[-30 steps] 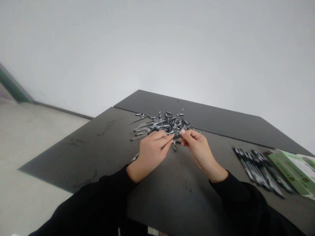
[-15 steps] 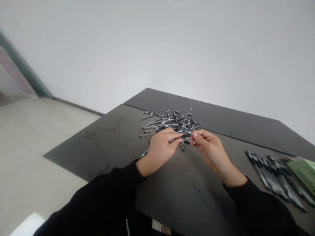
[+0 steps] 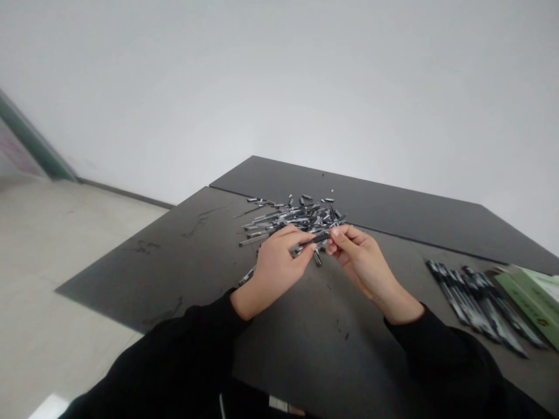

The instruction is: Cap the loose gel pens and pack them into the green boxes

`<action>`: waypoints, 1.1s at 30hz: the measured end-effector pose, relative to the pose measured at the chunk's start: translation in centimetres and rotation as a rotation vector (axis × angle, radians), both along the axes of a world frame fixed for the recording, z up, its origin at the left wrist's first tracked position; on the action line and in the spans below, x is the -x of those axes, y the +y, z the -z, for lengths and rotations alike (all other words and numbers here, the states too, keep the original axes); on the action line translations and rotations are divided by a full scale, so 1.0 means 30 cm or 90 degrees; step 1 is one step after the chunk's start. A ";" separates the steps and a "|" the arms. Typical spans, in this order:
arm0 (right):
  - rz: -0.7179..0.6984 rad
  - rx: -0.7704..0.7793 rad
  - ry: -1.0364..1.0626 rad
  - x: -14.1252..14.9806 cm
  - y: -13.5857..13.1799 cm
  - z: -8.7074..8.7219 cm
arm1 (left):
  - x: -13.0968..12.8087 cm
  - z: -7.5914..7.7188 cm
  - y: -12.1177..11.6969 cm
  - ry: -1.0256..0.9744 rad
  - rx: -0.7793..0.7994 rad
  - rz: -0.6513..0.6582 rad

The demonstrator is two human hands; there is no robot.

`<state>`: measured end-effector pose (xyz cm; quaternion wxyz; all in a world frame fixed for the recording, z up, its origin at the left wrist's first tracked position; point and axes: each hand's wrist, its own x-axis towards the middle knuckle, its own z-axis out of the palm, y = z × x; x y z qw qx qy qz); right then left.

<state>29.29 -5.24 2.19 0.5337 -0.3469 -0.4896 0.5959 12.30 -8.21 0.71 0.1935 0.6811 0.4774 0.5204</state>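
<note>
Pen point(image 3: 322, 238) pinched in left hand point(image 3: 282, 259) and right hand point(image 3: 362, 262), seemingly unfinished; many loose parts point(image 3: 297, 220) heaped beyond, whole-looking pens point(image 3: 474, 305) grouped at right.

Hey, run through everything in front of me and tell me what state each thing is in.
Left hand: pinching the dark pen.
Right hand: pinching its other end.
Dark pen: held between both hands.
Pen parts: loose, jumbled in a pile.
Pens at right: lying roughly side by side.
Green box: lying; open or closed unclear.
Table: marked with dark smudges.
</note>
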 end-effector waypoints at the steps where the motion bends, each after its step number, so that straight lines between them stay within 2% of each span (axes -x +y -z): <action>1: 0.010 -0.005 0.003 -0.001 0.000 -0.003 | -0.001 -0.004 0.001 -0.027 0.038 0.027; 4: 0.048 -0.024 -0.004 -0.008 0.004 -0.009 | -0.003 -0.013 0.008 -0.126 0.186 0.123; 9: 0.088 -0.089 -0.043 -0.025 0.011 -0.014 | 0.003 -0.018 0.015 -0.327 0.442 0.232; 12: 0.084 -0.107 -0.052 -0.033 0.014 -0.014 | 0.011 -0.014 0.019 -0.367 0.562 0.323; 14: 0.079 -0.100 -0.050 -0.035 0.017 -0.014 | 0.015 -0.012 0.023 -0.357 0.527 0.326; 18: 0.074 -0.091 -0.039 -0.030 0.016 -0.017 | 0.014 -0.014 0.025 -0.381 0.396 0.250; 21: 0.071 -0.094 -0.032 -0.024 0.012 -0.019 | 0.013 -0.019 0.018 -0.410 0.449 0.265; 23: 0.071 -0.092 -0.031 -0.022 0.011 -0.014 | 0.015 -0.020 0.015 -0.395 0.503 0.300; 24: 0.073 -0.090 -0.032 -0.021 0.011 -0.010 | 0.016 -0.020 0.015 -0.373 0.500 0.305; 26: 0.083 -0.083 -0.036 -0.019 0.013 0.002 | 0.018 -0.020 0.017 -0.300 0.410 0.269; 29: 0.105 -0.076 -0.044 -0.012 0.020 0.019 | 0.020 -0.020 0.022 -0.186 0.224 0.165; 31: 0.104 -0.064 -0.049 -0.008 0.025 0.024 | 0.019 -0.018 0.023 -0.156 0.184 0.126; 33: 0.088 -0.047 -0.050 -0.005 0.029 0.020 | 0.017 -0.014 0.022 -0.159 0.186 0.101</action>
